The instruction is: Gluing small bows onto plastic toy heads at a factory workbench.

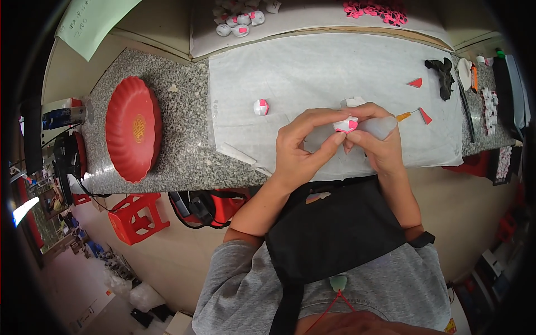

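Your left hand [298, 142] and right hand [384, 149] hold the white-and-pink piece [345, 125] in a fingertip grip above the desk [187, 134]; pink is already on it, a similar piece [261, 107] lies apart, and work seems unfinished.

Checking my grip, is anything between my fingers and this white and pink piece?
Nothing visible: left hand and right hand both touch the piece. The bottle in the right hand sits beside it.
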{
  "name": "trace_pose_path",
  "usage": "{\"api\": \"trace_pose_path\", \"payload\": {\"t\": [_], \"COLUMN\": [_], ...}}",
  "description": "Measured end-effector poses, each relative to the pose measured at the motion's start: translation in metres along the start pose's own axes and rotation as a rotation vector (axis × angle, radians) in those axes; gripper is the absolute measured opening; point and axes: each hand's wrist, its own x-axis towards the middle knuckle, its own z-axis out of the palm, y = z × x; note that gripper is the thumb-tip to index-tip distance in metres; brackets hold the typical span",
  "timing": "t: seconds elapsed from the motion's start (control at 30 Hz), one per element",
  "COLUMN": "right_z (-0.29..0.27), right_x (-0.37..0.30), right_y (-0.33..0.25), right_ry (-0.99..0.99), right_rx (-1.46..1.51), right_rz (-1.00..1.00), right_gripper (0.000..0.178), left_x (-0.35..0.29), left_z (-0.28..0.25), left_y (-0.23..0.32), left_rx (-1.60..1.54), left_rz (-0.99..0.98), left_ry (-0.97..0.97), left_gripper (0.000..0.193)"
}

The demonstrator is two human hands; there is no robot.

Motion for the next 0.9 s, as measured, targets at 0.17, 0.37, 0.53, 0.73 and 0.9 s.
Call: {"api": "trace_pose_path", "payload": {"t": [0.17,0.37,0.53,0.73,0.9], "right_z": [0.001,0.001,0.001,0.004,0.007], "right_x": [0.0,0.002,-0.001,0.001,-0.001], "right_y": [0.002,0.004,0.005,-0.002,-0.005], "right_ry": [0.023,-0.004,-0.045,-0.01,-0.015], "right_rx": [0.023,0.043,0.011,-0.122,-0.161], "right_rz": [0.014,-0.003,-0.055,-0.034,-0.05], "right_gripper": [0.028,0.027,0.026,0.024,0.024], "left_x": [0.0,-0.001,-0.002,-0.003,-0.002], "left_z": [-0.001,-0.002,-0.005,-0.002,-0.004], "left_y": [0.001,0.004,0.003,0.005,0.002], "left_rx": [0.016,-0.026,0.006,-0.249,-0.235], "left_rz": [0.028,-0.065,-0.006,-0.194,-0.127], "left_ry": [0.009,-0.023,-0.078,0.024,-0.034], "left_gripper": [0.024,0.025,0.024,0.023,0.023]}}
